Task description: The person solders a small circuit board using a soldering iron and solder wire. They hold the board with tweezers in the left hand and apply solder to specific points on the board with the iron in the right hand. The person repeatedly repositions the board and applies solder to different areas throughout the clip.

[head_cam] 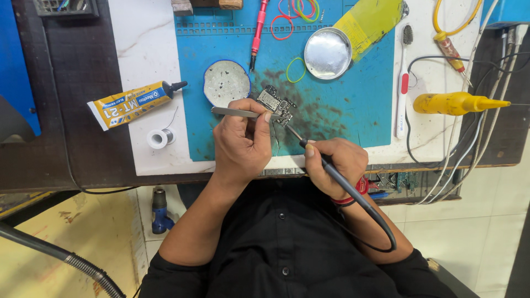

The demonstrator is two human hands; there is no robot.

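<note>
On the white table [143,66] lies a big blue mat [342,110], and that is where I am working. I go from big things to small ones.

Up at the top of the mat sits a shiny round tin lid [327,53], and beside my work is a grey round dish [226,83] with a blue rim. Off to the left, on the table edge, lie a yellow glue tube [132,103] and a small spool of wire [160,138]. Off to the right lies a yellow squeeze bottle [458,103] with a thin tip, and near it a white and red toothbrush [404,83].

My left hand [240,143] is curled tight around metal tweezers [237,112]. The tweezers lie almost flat, left to right, and their tip touches the little circuit board [276,104].

My right hand [337,163] is closed around a soldering iron [326,165] like a pencil. Its black cord loops back toward my chest.

The little board lies on the mat, just past my left fingers and up and to the left of my right hand. Its long side runs at a slant, from upper left down to lower right. The iron points up and left, along a line straight at the board's lower right edge. My left hand is the closer one; it sits right under the board. The iron's thin tip is at the board's edge, but I cannot tell if it touches.
</note>
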